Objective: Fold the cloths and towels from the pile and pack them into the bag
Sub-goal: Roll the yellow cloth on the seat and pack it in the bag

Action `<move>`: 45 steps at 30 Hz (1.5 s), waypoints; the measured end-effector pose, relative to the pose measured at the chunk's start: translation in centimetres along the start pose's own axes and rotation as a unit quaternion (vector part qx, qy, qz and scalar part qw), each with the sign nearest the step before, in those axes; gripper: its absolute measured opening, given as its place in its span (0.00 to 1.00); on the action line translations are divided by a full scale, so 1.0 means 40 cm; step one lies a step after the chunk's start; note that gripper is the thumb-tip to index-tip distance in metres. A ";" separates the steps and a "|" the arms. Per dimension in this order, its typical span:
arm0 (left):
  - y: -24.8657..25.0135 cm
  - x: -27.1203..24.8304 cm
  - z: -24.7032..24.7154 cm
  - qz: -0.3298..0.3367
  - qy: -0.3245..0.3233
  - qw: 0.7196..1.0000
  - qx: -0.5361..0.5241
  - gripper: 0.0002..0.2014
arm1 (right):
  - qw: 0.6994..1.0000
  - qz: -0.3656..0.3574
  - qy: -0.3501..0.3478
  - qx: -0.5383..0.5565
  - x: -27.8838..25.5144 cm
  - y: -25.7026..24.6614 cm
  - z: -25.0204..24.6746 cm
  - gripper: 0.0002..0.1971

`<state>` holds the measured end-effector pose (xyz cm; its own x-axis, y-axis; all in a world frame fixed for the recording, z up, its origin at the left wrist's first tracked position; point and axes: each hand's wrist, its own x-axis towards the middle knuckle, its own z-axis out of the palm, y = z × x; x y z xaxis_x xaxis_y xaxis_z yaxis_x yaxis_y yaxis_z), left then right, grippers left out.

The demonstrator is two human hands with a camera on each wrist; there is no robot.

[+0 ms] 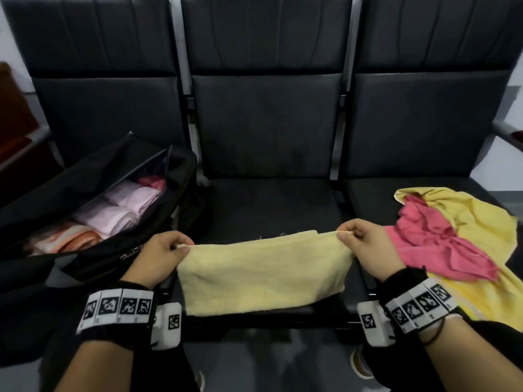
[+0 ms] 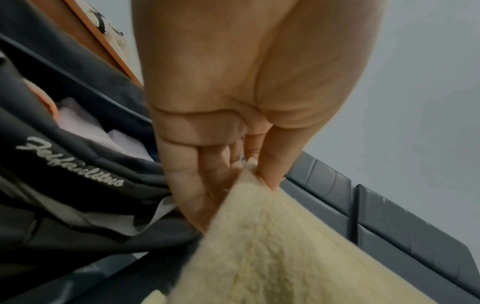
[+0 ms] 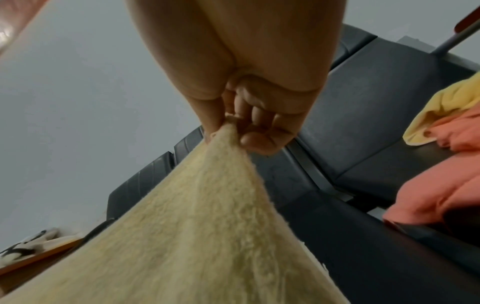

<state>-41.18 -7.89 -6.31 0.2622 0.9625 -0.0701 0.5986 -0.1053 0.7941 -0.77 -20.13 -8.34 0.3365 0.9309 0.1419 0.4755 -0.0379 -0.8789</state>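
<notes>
A pale yellow towel point(image 1: 263, 271) hangs stretched between my hands over the front of the middle seat. My left hand point(image 1: 167, 253) pinches its upper left corner and my right hand point(image 1: 363, 244) pinches its upper right corner. The left wrist view shows thumb and fingers of the left hand point(image 2: 249, 164) clamped on the towel point(image 2: 272, 246). In the right wrist view the right hand point(image 3: 233, 127) pinches the towel point(image 3: 194, 226) the same way. A black bag point(image 1: 158, 210) lies unzipped on the left seat with folded pink and orange cloths point(image 1: 113, 216) inside. On the right seat lies the pile: a pink cloth point(image 1: 435, 239) over a yellow towel point(image 1: 481, 222).
Three dark padded seats point(image 1: 266, 137) with upright backs stand in a row ahead. Metal bars divide the seats. The bag's printed flap point(image 2: 70, 162) lies close beside my left hand. A shoe point(image 1: 362, 363) shows on the floor below the seat edge.
</notes>
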 end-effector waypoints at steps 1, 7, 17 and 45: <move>-0.010 0.007 0.009 -0.003 0.008 1.000 0.008 0.06 | 1.000 0.002 0.003 -0.006 0.009 0.010 0.009 0.10; -0.035 0.085 0.035 -0.041 0.029 0.998 0.033 0.06 | 0.998 0.017 0.014 -0.054 0.100 0.046 0.050 0.09; -0.131 0.203 0.122 -0.141 0.002 0.985 0.103 0.12 | 0.987 0.089 -0.016 -0.130 0.221 0.176 0.150 0.12; -0.040 0.150 0.304 -0.082 0.053 0.992 0.084 0.26 | 0.980 0.163 -0.045 0.106 0.150 0.062 0.073 0.09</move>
<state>-31.36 -5.00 -15.33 0.0759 0.9899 -0.1194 0.7473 0.0228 0.6641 0.04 -13.58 -10.98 0.3652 0.9106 -0.1934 0.1724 -0.2703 -0.9472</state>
